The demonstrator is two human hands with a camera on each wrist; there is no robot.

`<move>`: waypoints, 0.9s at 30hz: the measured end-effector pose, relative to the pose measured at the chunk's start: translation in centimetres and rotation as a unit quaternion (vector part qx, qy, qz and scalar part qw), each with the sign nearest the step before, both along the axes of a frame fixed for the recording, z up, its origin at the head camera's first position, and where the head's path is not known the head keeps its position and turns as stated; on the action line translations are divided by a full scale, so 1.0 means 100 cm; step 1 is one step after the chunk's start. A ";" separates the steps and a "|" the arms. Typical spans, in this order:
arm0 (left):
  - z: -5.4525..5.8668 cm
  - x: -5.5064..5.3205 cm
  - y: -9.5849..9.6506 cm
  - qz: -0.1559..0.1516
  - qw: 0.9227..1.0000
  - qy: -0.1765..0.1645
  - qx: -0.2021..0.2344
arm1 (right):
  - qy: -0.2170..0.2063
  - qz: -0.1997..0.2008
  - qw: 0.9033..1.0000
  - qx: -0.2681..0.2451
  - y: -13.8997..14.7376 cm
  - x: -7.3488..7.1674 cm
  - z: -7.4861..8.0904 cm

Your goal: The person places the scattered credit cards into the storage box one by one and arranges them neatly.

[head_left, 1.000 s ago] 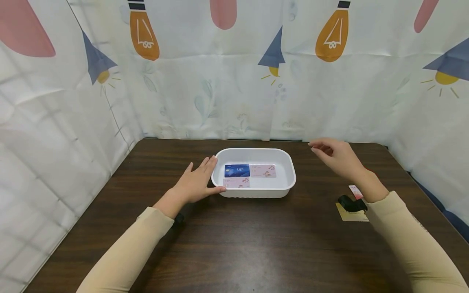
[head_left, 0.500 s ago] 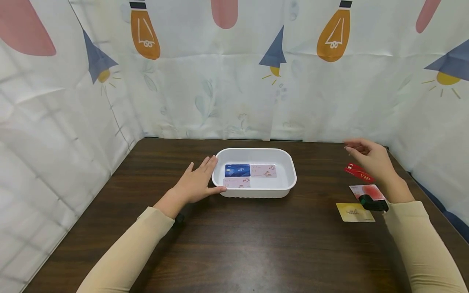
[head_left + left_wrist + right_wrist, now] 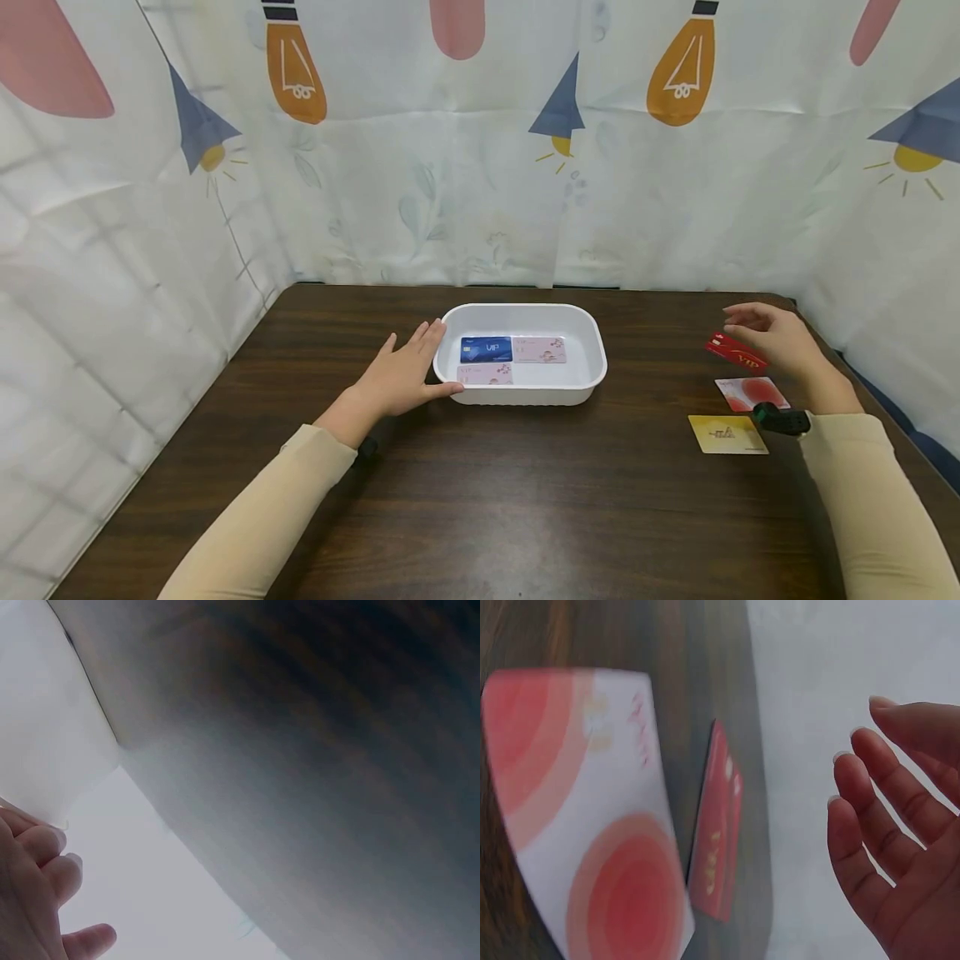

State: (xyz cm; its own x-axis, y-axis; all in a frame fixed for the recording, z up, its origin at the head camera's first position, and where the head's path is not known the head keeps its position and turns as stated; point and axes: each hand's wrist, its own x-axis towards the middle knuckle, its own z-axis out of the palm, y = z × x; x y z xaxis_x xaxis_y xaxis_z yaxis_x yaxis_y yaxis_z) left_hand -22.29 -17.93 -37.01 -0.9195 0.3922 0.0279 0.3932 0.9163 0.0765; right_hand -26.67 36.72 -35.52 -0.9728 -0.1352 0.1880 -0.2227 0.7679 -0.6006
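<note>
My left hand [image 3: 408,371] lies flat on the dark table, fingers straight, thumb and fingers touching the left wall of a white tray [image 3: 592,383]. In the tray lie a blue card [image 3: 486,348] and two pink cards [image 3: 538,349]. My right hand [image 3: 768,336] hovers open at the far right, just beside a red card [image 3: 735,353] and holding nothing. The right wrist view shows the red card [image 3: 716,851] lying flat, apart from my straight fingers [image 3: 885,825]. In the left wrist view only my fingertips [image 3: 45,900] and the blurred tray wall [image 3: 45,750] show.
A white card with red circles [image 3: 750,392] and a yellow card [image 3: 726,434] lie near my right wrist. Patterned cloth walls enclose the table on three sides. Bare tabletop [image 3: 525,500] stretches in front of the tray.
My right hand has moved from beside the tray to the far right and sunk towards the red card, uncovering the cards there. My left hand has stayed put.
</note>
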 end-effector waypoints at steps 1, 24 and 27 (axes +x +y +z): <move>0.000 0.000 0.000 0.000 1.000 0.000 0.000 | -0.007 0.001 1.000 0.002 0.002 0.000 -0.002; 0.000 0.001 -0.001 0.002 1.000 -0.004 0.012 | -0.110 -0.065 0.991 0.031 0.045 -0.010 -0.031; 0.001 0.001 0.000 0.000 1.000 -0.005 0.014 | -0.133 -0.067 0.989 0.021 0.051 -0.011 -0.034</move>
